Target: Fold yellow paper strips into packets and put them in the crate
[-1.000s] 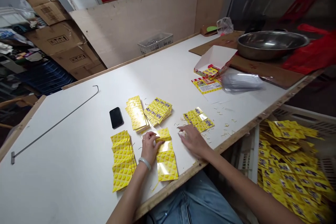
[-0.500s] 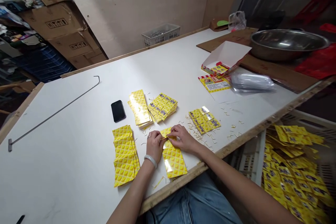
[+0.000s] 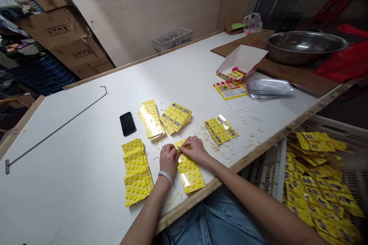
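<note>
A yellow patterned card sheet (image 3: pixel 191 176) lies on the table's near edge. Both my hands are at its far end. My left hand (image 3: pixel 169 157) wears a ring and a pale bangle, and its fingers pinch the sheet's edge. From the other side my right hand (image 3: pixel 196 150) is closed on the same edge, fingertips close to the left ones. What exactly lies between the fingertips is partly hidden. Left of my hands is a stack of yellow sheets (image 3: pixel 135 176). Beyond them sit a taller yellow stack (image 3: pixel 151 118) and a fanned pile of printed cards (image 3: pixel 176 116).
More printed cards (image 3: pixel 221 129) lie to the right among thin paper scraps (image 3: pixel 214 145). A phone (image 3: pixel 127 123) and a long hooked metal rod (image 3: pixel 57 128) are leftward. An open box (image 3: pixel 241 63), plastic sleeves (image 3: pixel 270 89) and a steel basin (image 3: pixel 306 48) stand at right. A crate (image 3: pixel 283 172) holds yellow packets.
The camera view has shifted slightly. My right fingertips have moved a little left, closer to my left hand. Both hands remain on the sheet's far end.
</note>
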`<state>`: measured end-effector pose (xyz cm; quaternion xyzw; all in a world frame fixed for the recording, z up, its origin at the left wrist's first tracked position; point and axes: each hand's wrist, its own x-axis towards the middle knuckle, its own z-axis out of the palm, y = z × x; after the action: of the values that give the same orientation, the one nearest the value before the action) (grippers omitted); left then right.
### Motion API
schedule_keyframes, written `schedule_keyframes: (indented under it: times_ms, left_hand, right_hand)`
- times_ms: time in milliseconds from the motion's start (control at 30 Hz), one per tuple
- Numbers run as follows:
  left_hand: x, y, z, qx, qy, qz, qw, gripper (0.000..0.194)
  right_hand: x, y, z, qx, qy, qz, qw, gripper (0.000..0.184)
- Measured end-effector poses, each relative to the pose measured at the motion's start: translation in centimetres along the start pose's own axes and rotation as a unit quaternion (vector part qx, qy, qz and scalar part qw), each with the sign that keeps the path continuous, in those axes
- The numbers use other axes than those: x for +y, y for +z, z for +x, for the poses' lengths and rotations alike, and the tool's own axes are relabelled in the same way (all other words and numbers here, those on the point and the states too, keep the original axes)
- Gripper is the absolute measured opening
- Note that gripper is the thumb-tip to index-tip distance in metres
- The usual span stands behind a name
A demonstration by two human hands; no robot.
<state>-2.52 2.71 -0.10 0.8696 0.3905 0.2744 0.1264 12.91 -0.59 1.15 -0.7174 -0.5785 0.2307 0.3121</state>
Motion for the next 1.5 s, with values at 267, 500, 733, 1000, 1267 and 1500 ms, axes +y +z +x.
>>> schedule_keyframes:
  times_ms: [267,500,733,1000,1267,1500]
  left_hand:
    - [0.2,0.2,0.3,0.005,0.016,0.003,1.000,0.018]
    - [1.3,-2.5,-1.3,0.033,0.049,-0.042,0.997,0.048]
    - [1.5,-1.3,-2.9,-0.085,0.077,-0.079,0.990,0.009]
    - [1.6,-0.7,-3.1,-0.061,0.078,-0.077,0.992,0.009]
    - [1.9,-0.3,-3.4,-0.049,0.079,-0.035,0.995,0.012]
    - [1.9,-0.4,-3.5,-0.037,0.102,0.001,0.994,0.014]
  right_hand:
    - [-0.9,0.7,1.5,0.108,0.113,0.001,0.988,0.021]
    - [1.4,-5.3,-1.2,0.211,-0.069,-0.007,0.975,0.019]
    - [1.0,-4.1,-5.8,-0.009,-0.200,-0.013,0.980,0.027]
    - [0.7,-2.2,-5.7,-0.034,-0.175,-0.026,0.984,0.016]
    - [-0.2,-0.5,-5.9,0.010,-0.026,0.001,1.000,0.007]
    - [-1.1,0.3,-5.4,0.046,0.047,-0.042,0.997,0.012]
